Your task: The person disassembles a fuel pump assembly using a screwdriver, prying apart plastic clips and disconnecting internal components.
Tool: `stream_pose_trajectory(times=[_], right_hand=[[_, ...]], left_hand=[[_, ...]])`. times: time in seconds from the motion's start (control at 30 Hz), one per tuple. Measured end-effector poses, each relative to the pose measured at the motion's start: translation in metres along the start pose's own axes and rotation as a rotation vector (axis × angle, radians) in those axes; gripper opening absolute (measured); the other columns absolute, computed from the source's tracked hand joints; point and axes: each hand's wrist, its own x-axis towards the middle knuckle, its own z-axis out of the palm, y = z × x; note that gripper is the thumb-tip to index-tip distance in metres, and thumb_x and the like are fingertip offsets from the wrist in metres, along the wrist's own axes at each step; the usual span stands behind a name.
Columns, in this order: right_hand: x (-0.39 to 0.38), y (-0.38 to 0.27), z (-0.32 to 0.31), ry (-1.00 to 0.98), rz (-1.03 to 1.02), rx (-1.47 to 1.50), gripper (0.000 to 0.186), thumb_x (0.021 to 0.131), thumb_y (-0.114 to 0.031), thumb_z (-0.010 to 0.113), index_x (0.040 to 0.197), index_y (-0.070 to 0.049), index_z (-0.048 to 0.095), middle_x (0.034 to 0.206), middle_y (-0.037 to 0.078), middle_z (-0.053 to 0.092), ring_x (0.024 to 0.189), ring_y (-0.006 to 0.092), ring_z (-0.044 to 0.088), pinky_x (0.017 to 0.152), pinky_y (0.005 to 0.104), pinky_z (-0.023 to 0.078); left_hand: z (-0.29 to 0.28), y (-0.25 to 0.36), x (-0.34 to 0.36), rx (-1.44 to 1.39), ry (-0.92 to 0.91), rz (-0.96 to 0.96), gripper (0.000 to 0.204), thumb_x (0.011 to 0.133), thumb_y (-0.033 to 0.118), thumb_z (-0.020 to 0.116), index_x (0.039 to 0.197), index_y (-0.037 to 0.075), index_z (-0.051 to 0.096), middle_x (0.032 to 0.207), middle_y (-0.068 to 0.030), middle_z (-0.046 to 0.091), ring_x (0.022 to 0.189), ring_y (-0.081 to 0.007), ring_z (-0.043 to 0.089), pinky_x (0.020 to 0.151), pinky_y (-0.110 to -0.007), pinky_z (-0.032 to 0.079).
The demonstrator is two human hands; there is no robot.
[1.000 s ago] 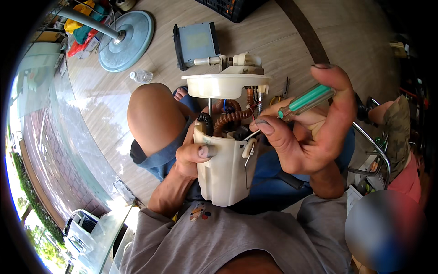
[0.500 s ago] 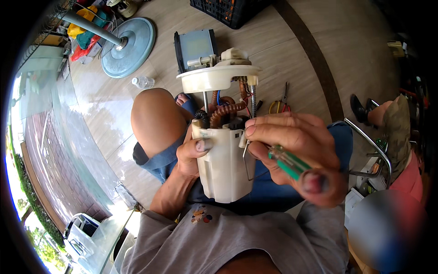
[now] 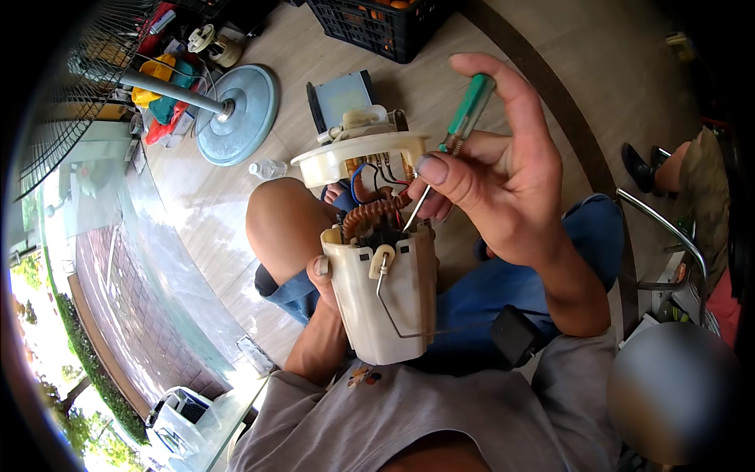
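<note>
My left hand (image 3: 322, 279) grips the white plastic pump housing (image 3: 362, 303) from the left, mostly hidden behind it. Brown corrugated hoses (image 3: 373, 211) and coloured wires run between the housing and the white round cap (image 3: 322, 165) above it. My right hand (image 3: 507, 185) holds a green-handled screwdriver (image 3: 470, 106) in its fingers, the metal tip angled down into the housing's top near the dark connector area. A bent wire float arm (image 3: 381, 303) hangs on the housing's front.
Beyond the housing lie a grey metal-cased unit (image 3: 342, 90), a black crate (image 3: 366, 27), a plastic bottle (image 3: 267, 168), a fan base (image 3: 236, 138) and another pump unit (image 3: 220, 49). At right are a chrome chair frame (image 3: 668, 220) and another person's leg (image 3: 668, 165).
The housing has turned, bringing its float arm to the front, and the cap tilts. My right hand has risen, the screwdriver swinging from pointing toward me to upright with its tip down.
</note>
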Motion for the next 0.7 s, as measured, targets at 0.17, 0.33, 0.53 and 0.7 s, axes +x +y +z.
stream_pose_trajectory(times=[0.17, 0.33, 0.53, 0.7], right_hand=[[0.001, 0.001, -0.002, -0.055, 0.096, 0.002, 0.072, 0.097, -0.011, 0.069, 0.153, -0.007, 0.024, 0.079, 0.015, 0.072, 0.064, 0.0147, 0.069, 0.058, 0.0247, 0.055], [0.003, 0.001, -0.007, -0.107, 0.125, -0.057, 0.069, 0.097, -0.012, 0.069, 0.152, -0.007, 0.027, 0.077, 0.013, 0.070, 0.062, 0.0134, 0.067, 0.057, 0.0247, 0.054], [0.005, -0.009, -0.005, -0.113, 0.243, -0.106, 0.068, 0.096, -0.013, 0.071, 0.151, -0.006, 0.031, 0.074, 0.011, 0.069, 0.058, 0.0117, 0.064, 0.052, 0.0240, 0.050], [-0.001, -0.019, 0.000, -0.151, 0.219, -0.177, 0.066, 0.097, -0.014, 0.069, 0.151, -0.008, 0.031, 0.072, 0.009, 0.069, 0.056, 0.0104, 0.063, 0.049, 0.0226, 0.047]], left_hand=[[0.011, 0.006, -0.003, -0.020, 0.033, -0.042, 0.120, 0.057, 0.061, 0.083, 0.149, -0.001, 0.036, 0.137, -0.0206, 0.053, 0.123, -0.0328, 0.056, 0.105, -0.044, 0.049], [0.029, 0.000, 0.007, -0.196, -0.233, 0.098, 0.119, 0.057, 0.063, 0.081, 0.147, -0.001, 0.038, 0.134, -0.0201, 0.053, 0.122, -0.0321, 0.055, 0.105, -0.042, 0.048], [0.015, -0.002, 0.002, 0.060, -0.054, -0.026, 0.101, 0.062, 0.066, 0.085, 0.137, 0.013, 0.043, 0.124, -0.0087, 0.051, 0.115, -0.0348, 0.055, 0.091, -0.055, 0.059], [0.022, -0.010, -0.009, 0.048, -0.084, -0.060, 0.112, 0.059, 0.071, 0.083, 0.143, 0.011, 0.040, 0.130, -0.0104, 0.051, 0.119, -0.0362, 0.056, 0.095, -0.054, 0.056]])
